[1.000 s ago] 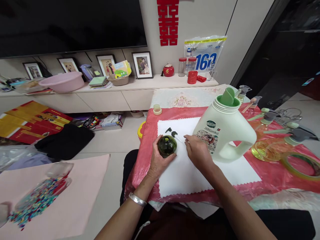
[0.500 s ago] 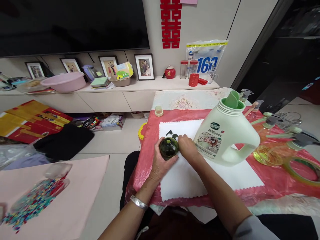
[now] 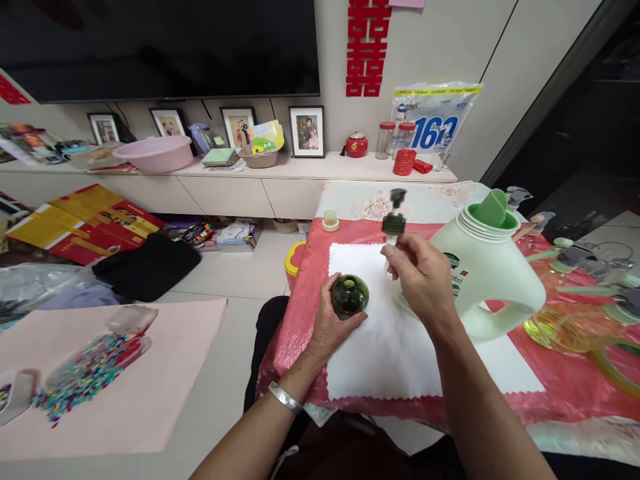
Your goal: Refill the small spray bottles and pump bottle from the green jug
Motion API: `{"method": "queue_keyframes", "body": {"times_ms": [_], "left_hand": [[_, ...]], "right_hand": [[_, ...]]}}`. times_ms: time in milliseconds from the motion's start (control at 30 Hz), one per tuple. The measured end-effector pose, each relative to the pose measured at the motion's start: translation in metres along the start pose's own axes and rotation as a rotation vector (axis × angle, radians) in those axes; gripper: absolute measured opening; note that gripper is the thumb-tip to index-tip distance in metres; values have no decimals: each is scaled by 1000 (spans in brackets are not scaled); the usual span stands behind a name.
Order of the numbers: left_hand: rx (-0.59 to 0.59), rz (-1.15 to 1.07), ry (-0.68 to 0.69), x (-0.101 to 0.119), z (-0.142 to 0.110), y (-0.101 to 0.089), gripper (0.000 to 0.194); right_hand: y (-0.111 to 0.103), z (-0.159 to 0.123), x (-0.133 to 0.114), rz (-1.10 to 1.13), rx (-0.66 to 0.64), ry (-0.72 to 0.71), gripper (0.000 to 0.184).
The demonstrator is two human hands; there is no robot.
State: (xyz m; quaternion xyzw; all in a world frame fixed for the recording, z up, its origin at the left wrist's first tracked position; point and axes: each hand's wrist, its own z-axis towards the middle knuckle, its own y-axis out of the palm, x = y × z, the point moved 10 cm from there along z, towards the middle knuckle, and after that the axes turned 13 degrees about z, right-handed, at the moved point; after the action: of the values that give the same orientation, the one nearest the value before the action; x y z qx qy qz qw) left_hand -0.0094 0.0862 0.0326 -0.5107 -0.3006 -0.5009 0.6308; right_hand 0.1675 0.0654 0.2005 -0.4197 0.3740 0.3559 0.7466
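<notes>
My left hand (image 3: 333, 323) is wrapped around a round dark green bottle (image 3: 350, 301), whose open neck faces up toward me. Between the fingers of my right hand (image 3: 423, 270) is a black pump head (image 3: 395, 223) with a pale lower part, raised above the white cloth (image 3: 380, 363). Its lower end is partly hidden by my fingers. Just right of that hand stands a large pale green detergent jug (image 3: 500, 270), uncapped, with a green spout (image 3: 493, 208) in its mouth.
On the pink-covered table lie a cream cap (image 3: 331, 221), clear pump bottles with yellow liquid (image 3: 550, 330) and a roll of tape (image 3: 617, 367). Colourful beads (image 3: 93, 373) are scattered over a second table at left. A low cabinet (image 3: 220, 197) runs along the wall.
My right hand has lifted the pump head away from the green bottle, up and to the right. My left hand still grips the bottle. The whole view has shifted slightly.
</notes>
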Motion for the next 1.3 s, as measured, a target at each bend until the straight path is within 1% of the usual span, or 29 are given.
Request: {"method": "queue_keyframes", "body": {"times_ms": [67,100,133,200,300,433,700,867,1000,1300], "left_hand": [[-4,-2,-2,0,0,0,94],[-6,-2,0,0,0,0,94],[-7,-2,3,1,0,0,94],[-9,-4,12,3,0,-1,94],[-9,-16,30,6,0,-2,92],[-24,-25,23,6,0,-1,92],[-10,-20,42,6,1,1,93],[14,-27,70,10,1,0,90],[5,-22,62,12,1,0,89],[19,-41,60,11,0,1,90]], "right_hand": [[-10,-2,-12,356,79,-72,16],[-11,-3,-15,478,98,-92,16],[-10,-4,-16,537,98,-98,16],[-2,-6,-16,573,78,-96,16],[13,-7,-8,554,29,-69,17],[33,-10,8,468,-48,-24,19],[52,-23,36,338,-104,-16,18],[58,-31,39,303,-117,-59,18],[61,-36,39,288,-128,-82,17],[61,-40,41,304,-85,-107,14]]}}
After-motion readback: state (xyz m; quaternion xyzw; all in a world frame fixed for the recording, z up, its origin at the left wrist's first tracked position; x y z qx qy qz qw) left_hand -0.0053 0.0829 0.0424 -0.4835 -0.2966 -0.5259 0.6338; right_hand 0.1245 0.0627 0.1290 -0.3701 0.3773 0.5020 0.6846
